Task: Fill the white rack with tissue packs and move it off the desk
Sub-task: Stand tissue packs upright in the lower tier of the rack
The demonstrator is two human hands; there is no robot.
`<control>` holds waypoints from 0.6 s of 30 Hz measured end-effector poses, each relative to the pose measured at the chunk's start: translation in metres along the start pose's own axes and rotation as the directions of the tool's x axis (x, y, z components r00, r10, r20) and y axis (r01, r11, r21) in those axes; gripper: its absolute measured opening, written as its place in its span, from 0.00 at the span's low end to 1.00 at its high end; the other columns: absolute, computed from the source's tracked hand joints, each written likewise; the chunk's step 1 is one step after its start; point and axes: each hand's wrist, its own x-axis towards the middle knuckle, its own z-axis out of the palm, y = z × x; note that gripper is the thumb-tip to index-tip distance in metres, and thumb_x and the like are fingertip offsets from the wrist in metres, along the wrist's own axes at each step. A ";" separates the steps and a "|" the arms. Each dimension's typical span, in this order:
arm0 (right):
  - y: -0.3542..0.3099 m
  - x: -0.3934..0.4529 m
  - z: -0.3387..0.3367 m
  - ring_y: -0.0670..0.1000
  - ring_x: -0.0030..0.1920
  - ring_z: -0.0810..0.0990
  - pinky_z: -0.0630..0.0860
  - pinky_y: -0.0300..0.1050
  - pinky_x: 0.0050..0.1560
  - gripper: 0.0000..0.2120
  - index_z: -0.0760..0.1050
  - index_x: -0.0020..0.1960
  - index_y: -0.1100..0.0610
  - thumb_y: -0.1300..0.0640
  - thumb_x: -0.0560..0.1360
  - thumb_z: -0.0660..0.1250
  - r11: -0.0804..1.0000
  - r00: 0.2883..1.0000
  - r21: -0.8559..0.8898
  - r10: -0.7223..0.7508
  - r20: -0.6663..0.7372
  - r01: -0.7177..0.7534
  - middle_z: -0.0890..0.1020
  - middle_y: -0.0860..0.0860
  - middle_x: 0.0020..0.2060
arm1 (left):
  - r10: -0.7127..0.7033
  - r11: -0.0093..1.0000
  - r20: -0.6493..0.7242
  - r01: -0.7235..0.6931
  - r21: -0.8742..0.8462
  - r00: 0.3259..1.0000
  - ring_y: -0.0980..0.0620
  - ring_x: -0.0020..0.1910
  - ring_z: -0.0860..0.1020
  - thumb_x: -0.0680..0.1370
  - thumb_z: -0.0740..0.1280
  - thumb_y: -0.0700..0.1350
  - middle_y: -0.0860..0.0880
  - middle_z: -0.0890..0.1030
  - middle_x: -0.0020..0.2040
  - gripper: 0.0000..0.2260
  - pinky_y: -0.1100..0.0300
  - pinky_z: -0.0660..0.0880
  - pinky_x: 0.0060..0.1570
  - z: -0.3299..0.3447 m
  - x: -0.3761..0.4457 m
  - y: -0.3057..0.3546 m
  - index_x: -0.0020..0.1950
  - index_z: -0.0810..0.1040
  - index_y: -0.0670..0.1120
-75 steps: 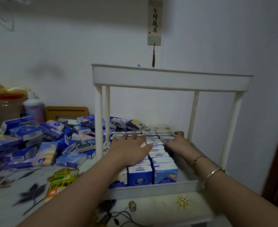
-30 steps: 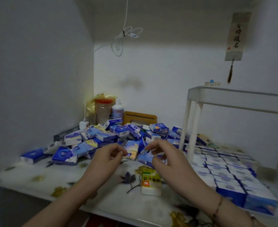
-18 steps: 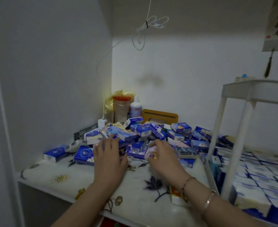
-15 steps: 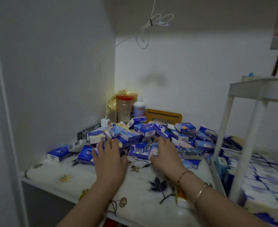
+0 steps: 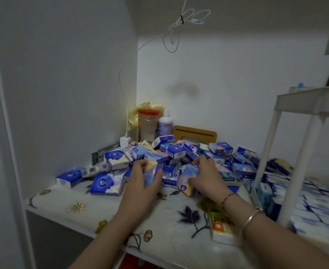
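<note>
A heap of blue and white tissue packs (image 5: 174,151) lies at the back of the desk. My left hand (image 5: 140,183) grips a blue pack (image 5: 152,172) at the heap's front edge. My right hand (image 5: 206,177) curls round another pack (image 5: 187,179) beside it. The white rack (image 5: 303,105) stands on the desk at the right. Its lower tray holds rows of upright packs (image 5: 315,206), partly cut off by the frame edge.
A flowered cloth (image 5: 78,206) covers the desk. A yellow pack (image 5: 221,224) lies flat under my right wrist. A jar (image 5: 148,124), a white bottle (image 5: 165,123), a wooden holder (image 5: 194,132) and a plugged charger (image 5: 125,141) stand in the corner. Walls close in left and behind.
My hands left the packs in the rack and swung left to the heap. They landed on its front edge, and their fingers have now curled round one pack each.
</note>
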 end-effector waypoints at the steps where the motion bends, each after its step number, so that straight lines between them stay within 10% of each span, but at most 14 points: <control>1: -0.003 0.000 -0.002 0.53 0.46 0.73 0.70 0.44 0.40 0.17 0.66 0.54 0.52 0.63 0.71 0.69 0.996 1.000 0.090 -0.004 -0.007 0.005 0.69 0.54 0.54 | -0.003 1.000 0.020 0.004 -0.026 1.000 0.60 0.50 0.75 0.79 0.62 0.53 0.52 0.74 0.56 0.14 0.72 0.67 0.38 -0.001 0.001 0.001 0.62 0.63 0.56; 4: -0.021 -0.004 -0.004 0.45 0.41 0.73 0.69 0.36 0.34 0.13 0.71 0.49 0.52 0.62 0.70 0.72 0.945 0.999 0.325 -0.034 -0.021 0.039 0.74 0.50 0.46 | 0.067 0.995 0.116 -0.057 -0.086 0.991 0.67 0.58 0.71 0.80 0.60 0.54 0.52 0.70 0.65 0.18 0.77 0.66 0.51 -0.001 0.001 0.000 0.68 0.58 0.59; 6: -0.036 -0.007 -0.001 0.46 0.42 0.76 0.73 0.36 0.36 0.11 0.72 0.48 0.53 0.61 0.70 0.73 0.903 0.999 0.427 -0.048 -0.003 0.045 0.76 0.49 0.43 | 0.122 0.993 0.188 -0.120 -0.022 0.975 0.60 0.67 0.66 0.77 0.62 0.59 0.57 0.65 0.69 0.23 0.62 0.66 0.64 0.002 0.000 -0.005 0.70 0.57 0.62; 13: -0.056 -0.006 0.008 0.49 0.40 0.82 0.82 0.45 0.42 0.10 0.78 0.49 0.61 0.56 0.79 0.62 0.648 0.984 0.752 -0.026 0.178 -0.119 0.81 0.53 0.41 | 0.022 0.999 0.137 -0.028 0.043 0.990 0.48 0.64 0.71 0.67 0.68 0.68 0.53 0.75 0.64 0.34 0.51 0.72 0.61 0.003 0.008 -0.015 0.69 0.56 0.66; 18: -0.033 0.025 0.018 0.49 0.66 0.66 0.68 0.45 0.65 0.17 0.72 0.63 0.53 0.62 0.76 0.62 0.952 0.925 0.042 -0.284 -0.252 0.304 0.72 0.50 0.63 | 0.079 0.995 0.180 -0.088 0.038 0.980 0.51 0.66 0.71 0.73 0.67 0.62 0.53 0.67 0.69 0.26 0.49 0.72 0.63 0.003 0.006 -0.012 0.63 0.55 0.76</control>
